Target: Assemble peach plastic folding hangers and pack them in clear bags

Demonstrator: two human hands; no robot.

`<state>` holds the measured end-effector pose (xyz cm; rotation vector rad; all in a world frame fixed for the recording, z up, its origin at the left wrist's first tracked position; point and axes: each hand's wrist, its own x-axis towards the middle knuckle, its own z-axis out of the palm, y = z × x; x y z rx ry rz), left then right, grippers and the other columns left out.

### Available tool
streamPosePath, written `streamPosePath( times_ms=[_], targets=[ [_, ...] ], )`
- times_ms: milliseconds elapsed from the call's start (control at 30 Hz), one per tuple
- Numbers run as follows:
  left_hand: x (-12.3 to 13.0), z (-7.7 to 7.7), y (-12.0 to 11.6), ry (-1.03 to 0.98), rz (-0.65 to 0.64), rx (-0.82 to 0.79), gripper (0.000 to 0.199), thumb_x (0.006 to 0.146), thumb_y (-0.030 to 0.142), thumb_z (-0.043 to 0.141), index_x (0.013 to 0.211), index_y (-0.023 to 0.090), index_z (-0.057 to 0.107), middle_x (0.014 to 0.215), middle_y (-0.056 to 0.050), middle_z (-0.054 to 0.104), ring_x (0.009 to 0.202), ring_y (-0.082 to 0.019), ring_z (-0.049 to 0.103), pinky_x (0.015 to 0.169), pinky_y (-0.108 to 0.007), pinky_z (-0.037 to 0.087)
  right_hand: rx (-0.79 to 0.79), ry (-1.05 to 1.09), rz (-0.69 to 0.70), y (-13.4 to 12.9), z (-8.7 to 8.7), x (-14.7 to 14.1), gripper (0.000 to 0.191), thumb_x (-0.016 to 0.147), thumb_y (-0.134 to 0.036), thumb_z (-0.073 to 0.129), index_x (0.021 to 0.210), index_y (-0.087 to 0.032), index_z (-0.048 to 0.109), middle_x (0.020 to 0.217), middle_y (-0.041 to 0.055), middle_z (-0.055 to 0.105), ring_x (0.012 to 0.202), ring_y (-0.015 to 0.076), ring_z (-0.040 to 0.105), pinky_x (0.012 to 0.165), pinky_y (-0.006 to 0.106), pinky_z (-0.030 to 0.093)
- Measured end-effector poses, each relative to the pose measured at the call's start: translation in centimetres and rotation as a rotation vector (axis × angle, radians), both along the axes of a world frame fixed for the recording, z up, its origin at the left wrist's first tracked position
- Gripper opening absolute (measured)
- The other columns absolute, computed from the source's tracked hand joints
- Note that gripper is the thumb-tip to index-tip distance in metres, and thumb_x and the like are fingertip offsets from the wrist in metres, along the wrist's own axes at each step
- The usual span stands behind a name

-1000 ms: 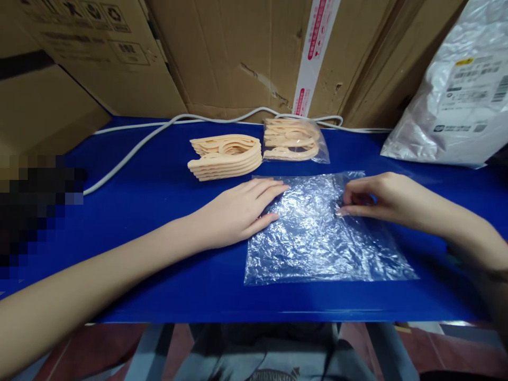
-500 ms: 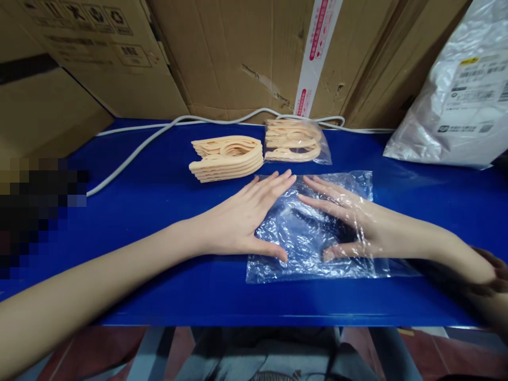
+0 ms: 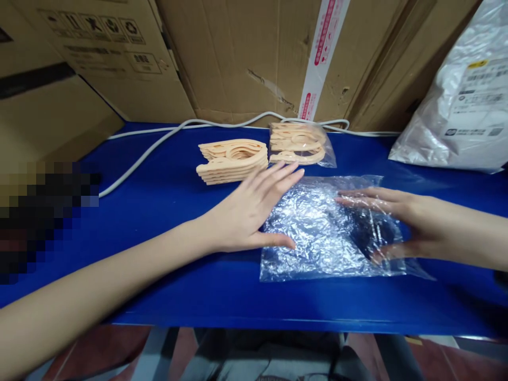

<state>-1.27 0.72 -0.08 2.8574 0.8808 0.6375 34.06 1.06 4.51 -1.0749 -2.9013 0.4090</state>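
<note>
On the left part of the clear bag (image 3: 317,230): left hand (image 3: 246,214), palm down, fingers extended, thumb spread well off to the side over the film. Not gripping anything; looks like it's steadying the bag, but can't tell how hard it presses. Its fingertips reach close to the hangers behind; contact not readable.

Right hand (image 3: 420,227) at the other end, a bit blurred. Fingers and thumb apart in a wide C, film draped over the finger ends, so I'd say they're inside the bag's mouth. No pinch, nothing held.

Bag itself: flat on the blue table (image 3: 190,304), crinkled, between the hands, right end lifted slightly around the right fingers.

Step in hand, my read: opening out the mouth of the bag. Next move calls for left hand pinning the film, right fingers holding the two layers apart. Thin film, likely to cling or slide if unpinned.

Just behind: loose stack of hangers (image 3: 236,172), folded, beige; beside it on the right, a wrapped pack of hangers (image 3: 296,143).

Further out: white cable (image 3: 272,113) along the back, cardboard box (image 3: 226,58) behind it, white parcel (image 3: 456,121) far right.
</note>
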Motion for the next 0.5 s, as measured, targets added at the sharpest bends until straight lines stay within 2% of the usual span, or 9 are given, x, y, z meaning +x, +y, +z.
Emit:
streamPosePath(
  times_ms=[100, 133, 233, 300, 367, 433, 500],
  targets=[
    [-0.8, 1.6, 0.6, -0.007, 0.193, 0.198, 0.071, 0.107, 0.064, 0.034, 0.159, 0.016, 0.031, 0.168, -0.015, 0.038, 0.160, -0.034, 0.027, 0.132, -0.062, 0.007, -0.008, 0.016, -0.007, 0.6, -0.1, 0.7, 0.084, 0.080, -0.060, 0.078, 0.157, -0.047, 0.048, 0.154, 0.0058, 0.058, 0.131, 0.0374, 0.064, 0.108, 0.050, 0.058],
    [-1.3, 2.1, 1.0, -0.003, 0.259, 0.223, 0.067, 0.108, 0.060, 0.035, 0.158, 0.017, 0.034, 0.168, -0.014, 0.038, 0.158, -0.034, 0.030, 0.132, -0.061, 0.005, -0.001, 0.011, -0.005, 0.6, -0.2, 0.6, 0.082, 0.081, -0.062, 0.077, 0.157, -0.046, 0.050, 0.154, 0.0066, 0.058, 0.131, 0.0377, 0.064, 0.106, 0.050, 0.059],
    [-2.9, 3.0, 2.5, 0.040, 0.456, 0.226, 0.080, 0.104, 0.068, 0.035, 0.158, 0.008, 0.036, 0.169, -0.018, 0.036, 0.152, -0.038, 0.037, 0.132, -0.059, 0.007, 0.036, -0.021, -0.001, 0.3, -0.4, -0.1, 0.082, 0.082, -0.065, 0.075, 0.157, -0.041, 0.050, 0.153, 0.0089, 0.058, 0.131, 0.0371, 0.064, 0.104, 0.050, 0.060],
    [-4.0, 3.0, 3.7, 0.110, 0.563, 0.189, 0.090, 0.100, 0.075, 0.032, 0.155, 0.004, 0.043, 0.159, -0.022, 0.048, 0.143, -0.040, 0.046, 0.129, -0.060, 0.017, 0.022, -0.053, 0.005, -0.1, -0.1, -0.8, 0.084, 0.084, -0.067, 0.072, 0.158, -0.035, 0.050, 0.155, 0.0106, 0.056, 0.135, 0.0367, 0.061, 0.105, 0.050, 0.059],
    [-4.9, 2.7, 4.8, 0.177, 0.601, 0.144, 0.092, 0.098, 0.079, 0.029, 0.144, 0.004, 0.058, 0.138, -0.023, 0.064, 0.130, -0.041, 0.056, 0.119, -0.060, 0.032, -0.039, -0.088, 0.014, -0.5, 0.6, -1.4, 0.081, 0.086, -0.068, 0.069, 0.155, -0.028, 0.055, 0.159, 0.0115, 0.051, 0.139, 0.0364, 0.057, 0.109, 0.049, 0.056],
    [-5.5, 2.3, 5.7, 0.219, 0.581, 0.142, 0.093, 0.097, 0.081, 0.026, 0.134, 0.006, 0.066, 0.124, -0.021, 0.068, 0.121, -0.041, 0.060, 0.111, -0.061, 0.039, -0.124, -0.109, 0.024, -0.8, 1.5, -1.9, 0.074, 0.089, -0.069, 0.066, 0.149, -0.025, 0.063, 0.162, 0.0103, 0.049, 0.141, 0.0349, 0.056, 0.111, 0.046, 0.055],
    [-6.0, 2.0, 6.2, 0.233, 0.553, 0.185, 0.097, 0.095, 0.085, 0.022, 0.132, 0.008, 0.068, 0.121, -0.021, 0.068, 0.116, -0.040, 0.060, 0.107, -0.062, 0.041, -0.188, -0.106, 0.033, -1.0, 2.2, -2.3, 0.067, 0.091, -0.067, 0.065, 0.144, -0.026, 0.067, 0.161, 0.0080, 0.052, 0.140, 0.0326, 0.058, 0.111, 0.043, 0.055]
  ],
)
